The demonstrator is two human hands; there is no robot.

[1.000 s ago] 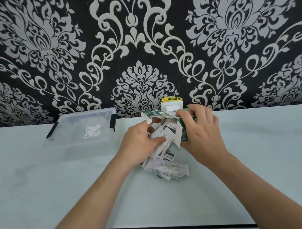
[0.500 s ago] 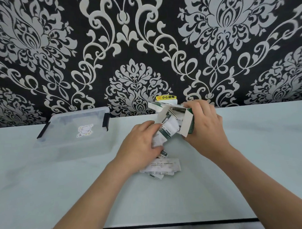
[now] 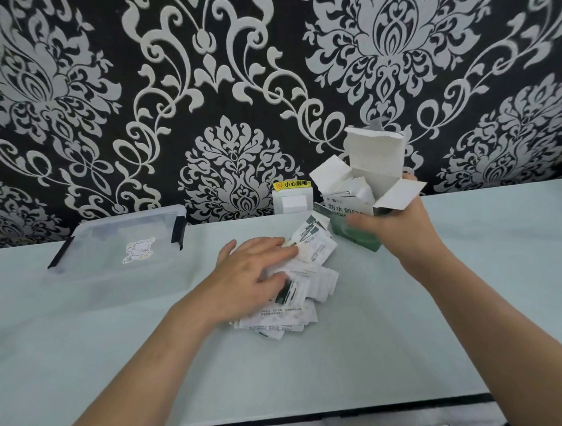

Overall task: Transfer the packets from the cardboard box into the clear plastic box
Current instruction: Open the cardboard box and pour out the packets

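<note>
My right hand (image 3: 398, 231) grips the green-and-white cardboard box (image 3: 359, 210) from below, held upright above the table with its white flaps open; a few packets still show inside. Several white packets (image 3: 307, 285) lie in a loose pile on the table in front of me. My left hand (image 3: 250, 274) rests flat on the pile's left side, fingers spread over the packets. The clear plastic box (image 3: 121, 250) sits at the back left with its lid on, black clips at both ends and a small sticker on top.
A white wall socket with a yellow warning label (image 3: 292, 198) sits at the wall behind the pile. The pale table (image 3: 467, 286) runs to a dark front edge near me. Patterned black-and-white wallpaper fills the background.
My right hand has turned the cardboard box from tipped-over to upright and moved it to the right. More packets lie on the table. My left hand has dropped flat onto the pile.
</note>
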